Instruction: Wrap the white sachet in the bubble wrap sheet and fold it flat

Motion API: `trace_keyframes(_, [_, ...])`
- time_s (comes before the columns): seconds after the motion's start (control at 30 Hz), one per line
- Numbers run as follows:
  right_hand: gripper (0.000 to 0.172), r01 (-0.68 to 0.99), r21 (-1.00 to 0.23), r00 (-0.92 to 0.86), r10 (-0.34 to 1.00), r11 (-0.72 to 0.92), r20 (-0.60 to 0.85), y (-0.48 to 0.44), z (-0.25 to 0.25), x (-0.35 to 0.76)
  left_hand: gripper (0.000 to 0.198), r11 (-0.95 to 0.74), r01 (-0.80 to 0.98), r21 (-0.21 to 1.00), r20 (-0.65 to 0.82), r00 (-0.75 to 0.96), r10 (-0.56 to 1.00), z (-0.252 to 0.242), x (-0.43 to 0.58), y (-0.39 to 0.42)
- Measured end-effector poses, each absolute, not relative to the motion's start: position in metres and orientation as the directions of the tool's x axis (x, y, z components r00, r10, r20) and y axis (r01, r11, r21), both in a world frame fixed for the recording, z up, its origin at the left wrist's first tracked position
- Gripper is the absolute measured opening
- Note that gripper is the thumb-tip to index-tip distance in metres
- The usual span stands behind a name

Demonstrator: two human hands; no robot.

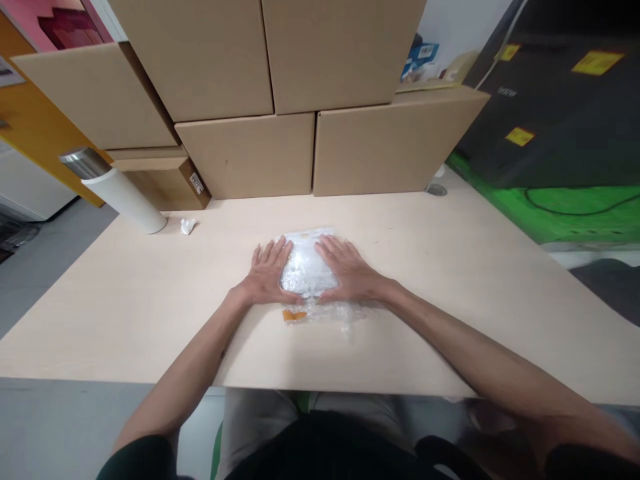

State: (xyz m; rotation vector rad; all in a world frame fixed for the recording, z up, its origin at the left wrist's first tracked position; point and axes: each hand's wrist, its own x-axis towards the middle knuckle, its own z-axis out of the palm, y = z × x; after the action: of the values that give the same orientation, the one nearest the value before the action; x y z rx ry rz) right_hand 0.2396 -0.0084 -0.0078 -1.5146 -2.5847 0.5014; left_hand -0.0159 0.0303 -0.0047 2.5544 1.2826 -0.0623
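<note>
A package in clear bubble wrap point(307, 267) lies on the table in front of me. Its wrapped contents look white, but the film's glare hides what they are. Against its left side rests my left hand point(267, 275), fingers spread and thumb along the near edge. My right hand point(350, 270) lies over its right side, also with fingers spread and the thumb pointing inward. Loose crumpled film point(340, 315) sticks out toward me beneath the thumbs, with a piece of orange-brown tape point(294, 315) at its left end.
Cardboard boxes point(245, 157) are stacked along the table's back edge. At the back left stand a white bottle with a steel cap point(125, 197) and a crumpled white tissue point(188, 226). A round grey cable hole point(437, 190) sits at the back right of the table point(425, 293).
</note>
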Motion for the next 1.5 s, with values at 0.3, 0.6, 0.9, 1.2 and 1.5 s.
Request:
trace_keyframes(0.3, [0.078, 0.852, -0.329, -0.365, 0.912, 0.408, 0.187, -0.017, 0.008, 0.168, 0.138, -0.578, 0.780, 0.240, -0.092, 0.611, 0.787, -0.011, -0.017, 0.031])
trace_keyframes(0.6, [0.095, 0.876, -0.353, -0.271, 0.942, 0.327, 0.200, -0.001, -0.024, 0.195, 0.140, -0.591, 0.751, 0.296, -0.100, 0.639, 0.762, -0.014, -0.023, 0.036])
trace_keyframes(0.9, [0.093, 0.877, -0.342, -0.272, 0.935, 0.338, 0.228, -0.003, -0.027, 0.194, 0.142, -0.581, 0.740, 0.341, -0.145, 0.651, 0.745, -0.013, -0.029, 0.042])
trace_keyframes(1.2, [0.088, 0.857, -0.337, -0.330, 0.918, 0.389, 0.220, -0.006, -0.029, 0.204, 0.141, -0.580, 0.721, 0.379, -0.142, 0.664, 0.734, -0.010, -0.032, 0.042])
trace_keyframes(1.5, [0.072, 0.869, -0.361, -0.269, 0.935, 0.339, 0.231, 0.003, -0.038, 0.206, 0.129, -0.545, 0.717, 0.435, -0.159, 0.657, 0.737, -0.006, -0.034, 0.045])
